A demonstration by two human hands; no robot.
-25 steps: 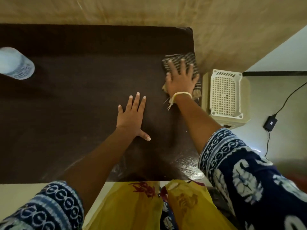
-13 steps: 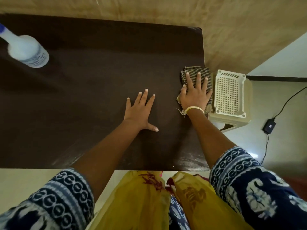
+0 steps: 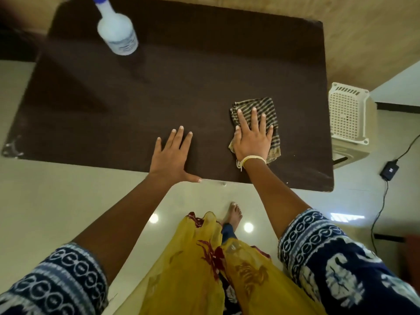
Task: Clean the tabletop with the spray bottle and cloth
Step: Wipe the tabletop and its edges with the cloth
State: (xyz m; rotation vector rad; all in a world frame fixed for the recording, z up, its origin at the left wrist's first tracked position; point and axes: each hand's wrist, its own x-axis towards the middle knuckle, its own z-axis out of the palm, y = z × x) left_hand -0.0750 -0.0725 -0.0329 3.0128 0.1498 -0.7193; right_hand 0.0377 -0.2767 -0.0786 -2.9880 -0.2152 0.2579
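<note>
A dark brown tabletop (image 3: 159,92) fills the middle of the view. My right hand (image 3: 252,135) lies flat with straight fingers on a folded striped cloth (image 3: 270,110), pressing it onto the table's right part near the front edge. My left hand (image 3: 172,155) rests flat on the bare tabletop at the front edge, fingers spread, to the left of the cloth. A white spray bottle (image 3: 117,30) with a blue top stands at the table's far left; neither hand touches it.
A white perforated plastic stool (image 3: 347,114) stands just off the table's right edge. A black adapter (image 3: 389,170) and its cable lie on the pale floor at the right. My bare foot (image 3: 234,214) and yellow garment are below the table's front edge.
My right hand has dragged the cloth from the far right corner toward the front edge. My view has pulled back, so the left hand now sits at the front edge.
</note>
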